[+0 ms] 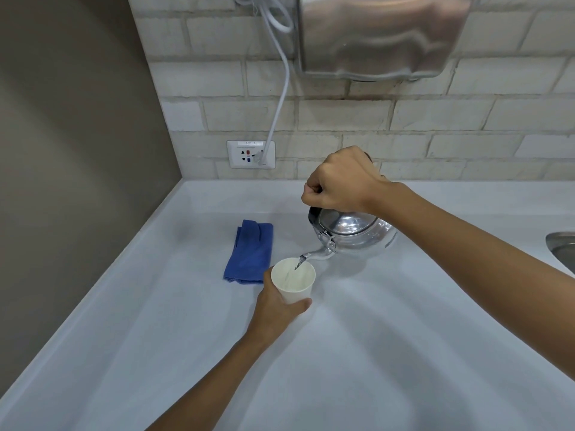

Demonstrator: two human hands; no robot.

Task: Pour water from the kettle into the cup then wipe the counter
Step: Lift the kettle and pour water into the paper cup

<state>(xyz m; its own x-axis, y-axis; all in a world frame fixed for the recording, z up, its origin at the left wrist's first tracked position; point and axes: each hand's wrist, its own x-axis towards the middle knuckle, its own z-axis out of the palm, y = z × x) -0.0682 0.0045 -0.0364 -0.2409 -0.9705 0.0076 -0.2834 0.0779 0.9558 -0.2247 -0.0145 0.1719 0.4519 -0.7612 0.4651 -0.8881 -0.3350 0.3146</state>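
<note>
Steel kettle [354, 233] hung tilted from your right hand [339, 181], fingers clamped on its handle, spout over the cup [294, 283] your left hand [277, 306] gripped; cloth [250, 251] lay just beyond on the desk [404, 353].

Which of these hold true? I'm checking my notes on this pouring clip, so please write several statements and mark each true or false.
1. The right hand tilts the shiny metal kettle by its handle. True.
2. The white paper cup stands alone, untouched. False: the left hand holds it.
3. The folded blue cloth lies right of the kettle. False: it lies left of it.
4. The kettle's spout points into the cup. True.
</note>
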